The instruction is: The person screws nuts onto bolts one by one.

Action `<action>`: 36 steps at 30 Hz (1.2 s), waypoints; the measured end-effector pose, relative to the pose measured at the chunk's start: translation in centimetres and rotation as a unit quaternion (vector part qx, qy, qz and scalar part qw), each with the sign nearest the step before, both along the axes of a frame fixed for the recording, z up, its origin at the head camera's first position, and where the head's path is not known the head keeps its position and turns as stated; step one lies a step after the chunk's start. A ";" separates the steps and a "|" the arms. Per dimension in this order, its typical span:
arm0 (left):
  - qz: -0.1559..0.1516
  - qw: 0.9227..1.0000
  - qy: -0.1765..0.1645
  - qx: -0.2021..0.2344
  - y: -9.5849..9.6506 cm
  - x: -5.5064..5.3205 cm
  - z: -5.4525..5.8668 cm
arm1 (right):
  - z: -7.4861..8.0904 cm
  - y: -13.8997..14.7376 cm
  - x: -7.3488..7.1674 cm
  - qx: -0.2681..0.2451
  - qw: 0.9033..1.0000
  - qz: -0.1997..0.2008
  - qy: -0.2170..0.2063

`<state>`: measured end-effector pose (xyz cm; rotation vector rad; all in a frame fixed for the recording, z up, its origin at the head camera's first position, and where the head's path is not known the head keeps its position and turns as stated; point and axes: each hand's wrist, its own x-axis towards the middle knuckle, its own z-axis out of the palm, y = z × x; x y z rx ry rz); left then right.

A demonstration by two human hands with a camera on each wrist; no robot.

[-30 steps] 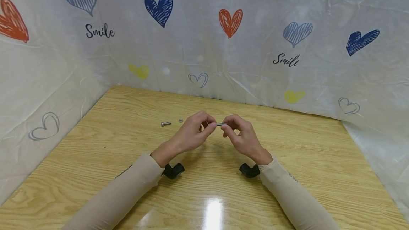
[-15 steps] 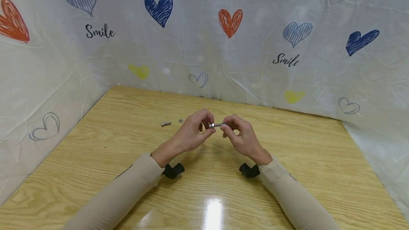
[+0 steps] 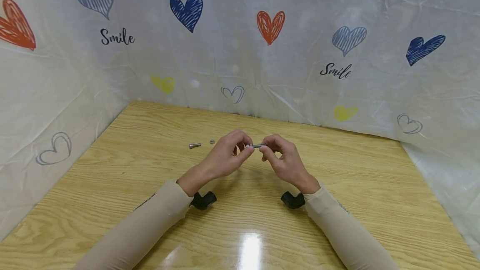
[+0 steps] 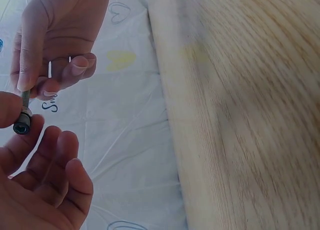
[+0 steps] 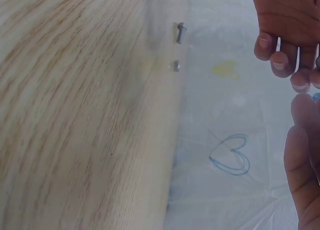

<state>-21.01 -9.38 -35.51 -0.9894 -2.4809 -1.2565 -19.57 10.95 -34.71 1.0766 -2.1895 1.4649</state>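
Note:
A socket-head bolt (image 3: 258, 146) lies level between the two hands, raised over the table. My left hand (image 3: 226, 157) pinches the nut (image 4: 26, 111) close behind the bolt's head between thumb and forefinger. The dark round head (image 4: 21, 127) with its hex socket shows in the left wrist view, beyond the thumb. My right hand (image 3: 283, 159) grips the threaded end between thumb and forefinger, its other fingers loosely bent. The shank's tip is hidden in that grip. In the right wrist view the bolt is almost wholly out of frame.
Left of the hands, a second bolt (image 3: 195, 146) and a loose nut (image 3: 212, 141) lie on the wooden table (image 3: 112, 203). Behind and at the sides hangs a white cloth (image 3: 232, 61) printed with hearts. Black wrist cameras (image 3: 203, 200) sit under both cuffs.
Half a second ago the left thumb and forefinger were spread, baring the nut and head; now they have closed in again. The right hand stays put on the bolt.

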 end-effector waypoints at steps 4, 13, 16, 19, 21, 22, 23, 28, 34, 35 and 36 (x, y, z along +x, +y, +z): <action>-0.001 1.000 -0.020 -0.002 -0.1 0.0 0.0 | 0.0 0.0 -0.1 0.000 1.000 0.001 -0.001; -0.006 1.000 0.015 0.020 0.0 -0.2 -0.2 | 0.0 0.0 0.0 0.002 1.000 0.002 -0.001; -0.008 0.999 0.036 0.027 0.0 -0.2 -0.1 | 0.0 0.0 0.0 0.001 1.000 0.001 -0.002; -0.005 0.999 0.046 0.023 0.1 -0.2 -0.1 | 0.0 0.0 0.0 0.002 1.000 0.001 -0.004; -0.003 0.999 0.050 0.019 0.1 -0.2 -0.1 | 0.0 -0.1 0.0 0.004 1.000 0.001 -0.005; -0.003 0.999 0.051 0.018 0.1 -0.2 -0.1 | 0.0 -0.1 0.0 0.004 1.000 0.001 -0.005; -0.001 0.999 0.051 0.017 0.1 -0.2 -0.1 | 0.0 -0.1 0.0 0.005 1.000 0.001 -0.006; -0.001 0.999 0.048 0.018 0.1 -0.2 -0.2 | 0.0 0.0 0.0 0.005 1.000 0.002 -0.005; -0.002 0.999 0.031 0.014 0.0 -0.1 -0.1 | -0.1 0.0 0.0 0.001 1.000 0.003 -0.003; -0.002 0.999 0.029 0.013 0.0 -0.1 -0.1 | -0.1 0.0 0.0 0.001 1.000 0.002 -0.003; 0.000 1.000 0.028 0.010 0.0 -0.1 -0.1 | -0.1 0.0 0.0 0.001 1.000 0.003 -0.002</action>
